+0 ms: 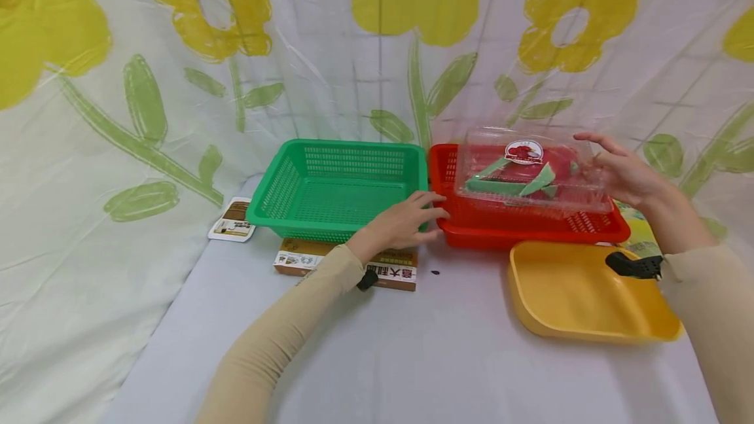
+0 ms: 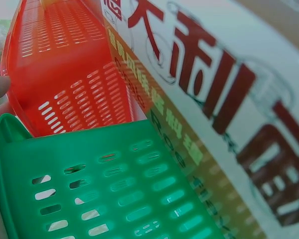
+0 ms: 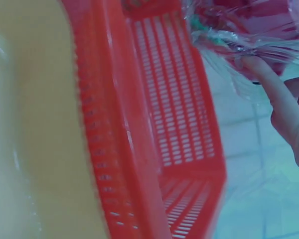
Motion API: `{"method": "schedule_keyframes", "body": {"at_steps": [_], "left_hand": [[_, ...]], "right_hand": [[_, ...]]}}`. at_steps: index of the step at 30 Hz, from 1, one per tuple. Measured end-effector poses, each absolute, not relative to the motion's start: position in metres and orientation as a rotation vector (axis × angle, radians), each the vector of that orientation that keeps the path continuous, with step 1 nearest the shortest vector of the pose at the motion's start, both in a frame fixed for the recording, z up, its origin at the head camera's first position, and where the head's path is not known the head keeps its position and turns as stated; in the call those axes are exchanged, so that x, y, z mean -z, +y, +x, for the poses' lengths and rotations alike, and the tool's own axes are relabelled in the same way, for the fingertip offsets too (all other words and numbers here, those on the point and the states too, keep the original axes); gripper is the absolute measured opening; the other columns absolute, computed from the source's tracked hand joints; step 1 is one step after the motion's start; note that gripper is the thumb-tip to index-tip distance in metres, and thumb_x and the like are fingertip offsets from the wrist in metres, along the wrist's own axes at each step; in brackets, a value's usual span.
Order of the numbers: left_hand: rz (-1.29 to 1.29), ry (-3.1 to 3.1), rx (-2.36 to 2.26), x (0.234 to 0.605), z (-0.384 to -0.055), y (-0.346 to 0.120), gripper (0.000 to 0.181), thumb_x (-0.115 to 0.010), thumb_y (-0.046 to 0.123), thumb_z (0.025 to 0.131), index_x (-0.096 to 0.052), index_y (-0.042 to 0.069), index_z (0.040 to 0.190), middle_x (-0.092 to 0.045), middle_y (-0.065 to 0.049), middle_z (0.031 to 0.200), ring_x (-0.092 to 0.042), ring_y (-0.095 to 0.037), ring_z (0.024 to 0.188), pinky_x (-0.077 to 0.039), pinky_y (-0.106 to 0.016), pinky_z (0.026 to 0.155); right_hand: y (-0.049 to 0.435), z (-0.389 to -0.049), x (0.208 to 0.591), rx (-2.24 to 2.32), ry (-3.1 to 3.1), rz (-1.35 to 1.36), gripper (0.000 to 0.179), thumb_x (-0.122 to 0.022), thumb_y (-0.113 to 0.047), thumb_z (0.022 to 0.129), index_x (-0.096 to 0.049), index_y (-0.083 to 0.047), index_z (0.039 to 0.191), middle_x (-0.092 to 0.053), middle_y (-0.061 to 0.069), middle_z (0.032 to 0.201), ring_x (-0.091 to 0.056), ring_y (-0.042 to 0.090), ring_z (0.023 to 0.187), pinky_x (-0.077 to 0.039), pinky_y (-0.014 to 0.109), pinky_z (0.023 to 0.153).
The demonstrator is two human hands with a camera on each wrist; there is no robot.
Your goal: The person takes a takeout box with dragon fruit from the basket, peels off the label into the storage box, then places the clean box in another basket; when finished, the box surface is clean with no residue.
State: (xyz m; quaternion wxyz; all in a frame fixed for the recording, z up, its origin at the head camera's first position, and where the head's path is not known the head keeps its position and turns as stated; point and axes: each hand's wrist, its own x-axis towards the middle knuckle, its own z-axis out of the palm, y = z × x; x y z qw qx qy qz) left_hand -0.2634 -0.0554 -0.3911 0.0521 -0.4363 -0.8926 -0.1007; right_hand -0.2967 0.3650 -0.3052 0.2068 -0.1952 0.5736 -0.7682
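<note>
- Package (image 1: 527, 172) of clear plastic, a red-fruit label on it and red and green contents inside: I see it above the red basket (image 1: 501, 237), slightly tilted.
- Right hand (image 1: 627, 172): I read its grip as holding the package by the right end.
- Left hand (image 1: 406, 220): I see a wide, loose grip, fingers spread over the green basket's (image 1: 353, 198) front right corner towards the red rim; whether they touch that rim, I cannot tell.
- Nearby I have a yellow tub (image 1: 565, 306) in front of the red basket and a printed box (image 1: 397, 272) along the green one's front.
</note>
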Motion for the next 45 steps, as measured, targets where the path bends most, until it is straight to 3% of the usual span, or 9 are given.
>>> {"method": "schedule_keyframes", "body": {"at_steps": [7, 19, 31, 36, 45], "left_hand": [[-1.312, -2.723, 0.250, 0.391, -0.262, -0.059, 0.041, -0.055, 0.034, 0.099, -0.056, 0.022, 0.137, -0.039, -0.005, 0.152, -0.032, -0.022, 0.139, -0.044, -0.032, 0.104], [-1.271, -2.697, 0.162, 0.390, -0.259, -0.059, 0.046, -0.057, 0.036, 0.097, -0.056, 0.017, 0.138, -0.041, -0.006, 0.151, -0.036, -0.023, 0.137, -0.044, -0.036, 0.104], [-1.273, -2.654, 0.193, 0.391, -0.258, -0.056, 0.043, -0.057, 0.033, 0.099, -0.057, 0.016, 0.138, -0.045, -0.007, 0.148, -0.038, -0.024, 0.137, -0.040, -0.038, 0.109], [-1.278, -2.669, 0.220, 0.389, -0.258, -0.055, 0.038, -0.060, 0.028, 0.097, -0.061, 0.011, 0.131, -0.045, -0.010, 0.148, -0.038, -0.026, 0.137, -0.039, -0.039, 0.110], [-1.306, -2.747, 0.315, 0.386, -0.260, -0.053, 0.044, -0.058, 0.019, 0.098, -0.054, 0.015, 0.142, -0.039, -0.007, 0.154, -0.032, -0.026, 0.142, -0.034, -0.040, 0.113]], "right_hand": [[0.352, -0.271, 0.296, 2.132, 1.393, -0.714, 0.050, -0.019, 0.004, 0.103, -0.045, -0.015, 0.141, -0.061, 0.011, 0.115, -0.066, 0.023, 0.098, -0.057, 0.036, 0.085], [0.341, -0.231, 0.301, 2.152, 1.294, -0.790, 0.053, -0.019, 0.009, 0.099, -0.039, -0.011, 0.144, -0.056, 0.012, 0.131, -0.064, 0.030, 0.111, -0.052, 0.046, 0.089], [0.332, -0.184, 0.317, 2.167, 1.469, -0.734, 0.052, -0.027, 0.008, 0.099, -0.043, -0.016, 0.143, -0.049, 0.005, 0.136, -0.061, 0.021, 0.111, -0.053, 0.041, 0.090], [0.329, -0.165, 0.327, 2.146, 1.442, -0.781, 0.054, -0.024, 0.008, 0.099, -0.039, -0.014, 0.145, -0.049, 0.007, 0.128, -0.061, 0.018, 0.106, -0.055, 0.039, 0.090], [0.317, -0.128, 0.350, 2.051, 1.590, -0.766, 0.061, -0.029, 0.009, 0.095, -0.041, -0.023, 0.145, -0.045, -0.001, 0.137, -0.051, 0.014, 0.119, -0.054, 0.041, 0.091]]}}
